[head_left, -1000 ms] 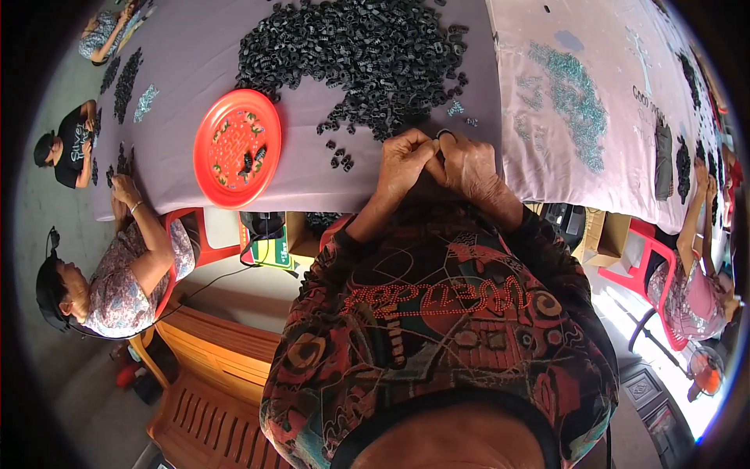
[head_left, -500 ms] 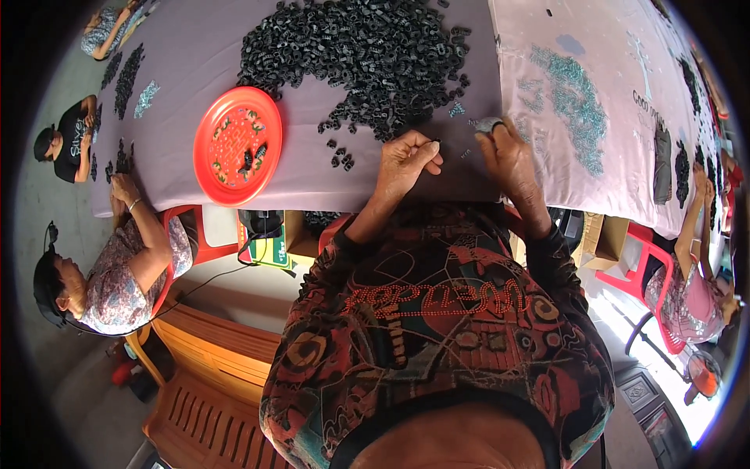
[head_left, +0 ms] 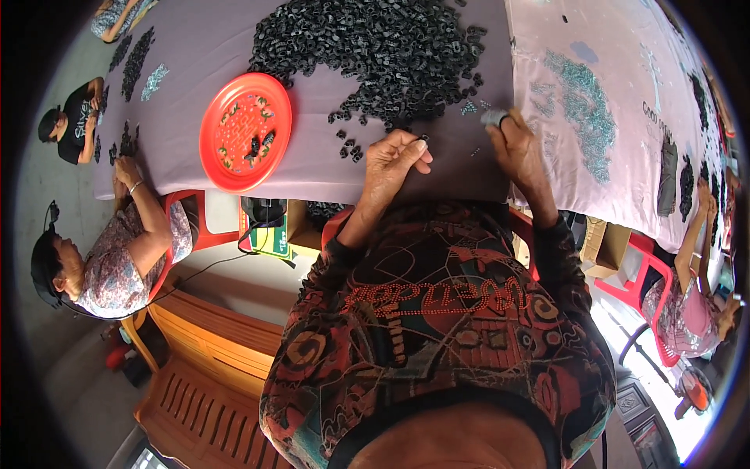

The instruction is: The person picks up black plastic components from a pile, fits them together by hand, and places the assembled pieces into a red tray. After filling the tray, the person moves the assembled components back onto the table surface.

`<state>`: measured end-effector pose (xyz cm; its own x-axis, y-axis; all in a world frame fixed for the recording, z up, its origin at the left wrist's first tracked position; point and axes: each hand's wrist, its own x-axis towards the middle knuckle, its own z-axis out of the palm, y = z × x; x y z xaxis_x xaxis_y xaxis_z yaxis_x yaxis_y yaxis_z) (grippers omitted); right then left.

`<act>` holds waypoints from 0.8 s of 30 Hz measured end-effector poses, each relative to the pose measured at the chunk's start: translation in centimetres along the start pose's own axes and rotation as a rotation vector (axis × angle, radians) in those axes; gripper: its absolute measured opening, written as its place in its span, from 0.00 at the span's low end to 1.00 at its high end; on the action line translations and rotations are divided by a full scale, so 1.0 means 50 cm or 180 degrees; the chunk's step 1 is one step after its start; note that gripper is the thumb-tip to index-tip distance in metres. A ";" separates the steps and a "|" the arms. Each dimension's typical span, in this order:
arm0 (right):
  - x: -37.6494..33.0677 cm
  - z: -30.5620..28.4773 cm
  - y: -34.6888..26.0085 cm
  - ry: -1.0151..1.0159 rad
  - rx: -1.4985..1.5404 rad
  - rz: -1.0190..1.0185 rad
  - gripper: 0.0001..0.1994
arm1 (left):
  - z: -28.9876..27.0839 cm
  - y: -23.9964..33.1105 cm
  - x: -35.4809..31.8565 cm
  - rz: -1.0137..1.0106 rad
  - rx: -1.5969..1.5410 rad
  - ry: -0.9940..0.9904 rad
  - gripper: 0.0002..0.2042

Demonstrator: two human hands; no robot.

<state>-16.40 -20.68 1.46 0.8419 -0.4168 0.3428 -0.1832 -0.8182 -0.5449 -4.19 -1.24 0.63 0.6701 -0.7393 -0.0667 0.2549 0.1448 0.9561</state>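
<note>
My left hand (head_left: pixel 391 166) is closed at the table's near edge, thumb pressed against the bent fingers. A dark bit at its fingertips looks like one of the small black plastic pieces. Just beyond it spreads a big heap of black plastic pieces (head_left: pixel 367 59). To the right, my right hand (head_left: pixel 517 152) has its fingers curled, with a grey cover (head_left: pixel 494 117) on one fingertip. Whatever that hand may hold is hidden. Beside its fingertips lies a small group of teal-grey bits (head_left: pixel 470 107). Several loose black pieces (head_left: pixel 350 147) lie left of my left hand.
A red plastic plate (head_left: pixel 209 144) with a few dark pieces stands at the left. On the pale cloth to the right lies a wide scatter of teal bits (head_left: pixel 586 117). Other people sit at both sides, one nearby at left (head_left: pixel 129 258). A wooden bench (head_left: pixel 211 383) is behind left.
The whole view has shifted slightly. My left hand has drawn a little left and nearer, away from the heap's edge. My right hand stays beside the teal-grey bits.
</note>
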 end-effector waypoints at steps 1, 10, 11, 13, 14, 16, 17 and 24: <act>-0.012 -0.006 -0.007 -0.0160 0.0171 -0.0184 0.04 | -0.006 0.006 -0.003 0.0020 0.0016 0.0057 0.05; -0.042 0.007 -0.028 -0.0462 -0.0150 -0.0357 0.06 | -0.039 0.037 -0.036 -0.0013 -0.0033 0.0394 0.07; -0.043 0.009 -0.032 -0.0398 -0.0125 -0.0275 0.06 | -0.044 0.039 -0.040 -0.0021 -0.0022 0.0448 0.07; -0.034 0.015 -0.036 -0.0265 -0.0013 -0.0185 0.05 | -0.057 0.042 -0.046 -0.0010 0.0088 0.0615 0.06; -0.028 0.017 -0.037 -0.0195 0.0071 -0.0172 0.05 | -0.066 0.044 -0.049 -0.0002 0.0134 0.0702 0.06; -0.019 0.027 -0.045 -0.0118 0.0472 -0.0025 0.05 | -0.084 0.049 -0.056 0.0022 0.0141 0.0965 0.05; -0.016 0.031 -0.048 -0.0109 0.0781 0.0108 0.05 | -0.093 0.052 -0.058 0.0042 0.0146 0.1081 0.05; 0.006 0.078 -0.053 0.0092 0.0792 0.0059 0.04 | -0.176 0.089 -0.072 0.0613 0.0814 0.1794 0.04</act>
<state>-13.69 -17.09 0.02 0.8240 -0.4451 0.3507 -0.0649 -0.6890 -0.7218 0.67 7.85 2.59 0.9682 -0.2472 0.0397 -0.0339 0.0278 0.9990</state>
